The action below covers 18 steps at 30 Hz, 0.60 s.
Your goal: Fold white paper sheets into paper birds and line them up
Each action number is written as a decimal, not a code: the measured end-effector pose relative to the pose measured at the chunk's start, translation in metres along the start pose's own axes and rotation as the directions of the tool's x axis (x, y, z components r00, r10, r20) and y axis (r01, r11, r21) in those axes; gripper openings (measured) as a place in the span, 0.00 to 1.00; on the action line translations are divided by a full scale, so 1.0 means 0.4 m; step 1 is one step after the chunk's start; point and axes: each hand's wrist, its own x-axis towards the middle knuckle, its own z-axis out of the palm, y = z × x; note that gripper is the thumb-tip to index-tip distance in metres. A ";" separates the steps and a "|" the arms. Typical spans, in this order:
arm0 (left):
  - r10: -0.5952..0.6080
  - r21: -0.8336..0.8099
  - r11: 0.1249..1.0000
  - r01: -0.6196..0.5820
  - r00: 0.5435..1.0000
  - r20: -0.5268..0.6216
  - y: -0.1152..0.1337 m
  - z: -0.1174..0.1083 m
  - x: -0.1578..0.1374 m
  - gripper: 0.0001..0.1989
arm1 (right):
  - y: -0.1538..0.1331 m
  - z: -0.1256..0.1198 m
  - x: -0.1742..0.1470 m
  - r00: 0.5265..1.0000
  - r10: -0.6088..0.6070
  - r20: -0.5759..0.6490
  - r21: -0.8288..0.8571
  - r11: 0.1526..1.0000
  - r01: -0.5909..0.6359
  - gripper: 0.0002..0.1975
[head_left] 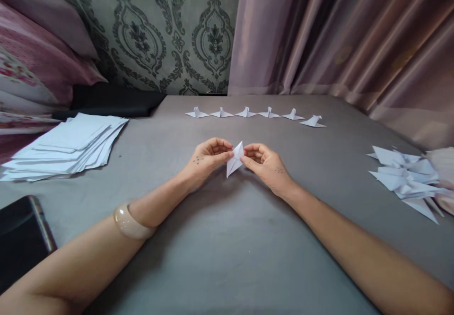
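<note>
A small white folded paper (235, 160), shaped like a narrow diamond with a crease down its middle, is held up between both hands over the grey surface. My left hand (209, 159) pinches its left edge between thumb and fingers. On the opposite edge, my right hand (264, 163) grips it the same way. The paper tilts, its upper tip leaning right. Beyond the hands, several white folded paper birds (246, 112) stand in a row, the rightmost one a little nearer and turned.
A stack of white paper sheets (71, 147) lies at the left, with a black cloth (117, 100) behind it. A dark phone or tablet (24, 239) rests at the lower left. Several folded white paper pieces (404, 173) are heaped at the right. Pink curtains (276, 36) hang behind.
</note>
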 end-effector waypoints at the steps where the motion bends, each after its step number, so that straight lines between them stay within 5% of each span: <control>1: 0.006 -0.023 1.000 -0.006 1.000 0.005 0.001 0.002 -0.001 0.13 | -0.003 -0.001 0.000 1.000 0.026 0.015 0.025 0.999 -0.027 0.16; 10: -0.105 -0.088 0.989 0.118 0.984 0.141 0.008 0.006 -0.016 0.13 | 0.000 -0.021 0.008 0.972 0.114 0.203 0.340 0.923 -0.180 0.16; 18: -0.132 -0.196 0.959 0.203 0.936 0.327 0.012 0.003 -0.015 0.16 | -0.022 -0.026 0.002 0.896 0.183 0.404 0.474 0.796 -0.376 0.15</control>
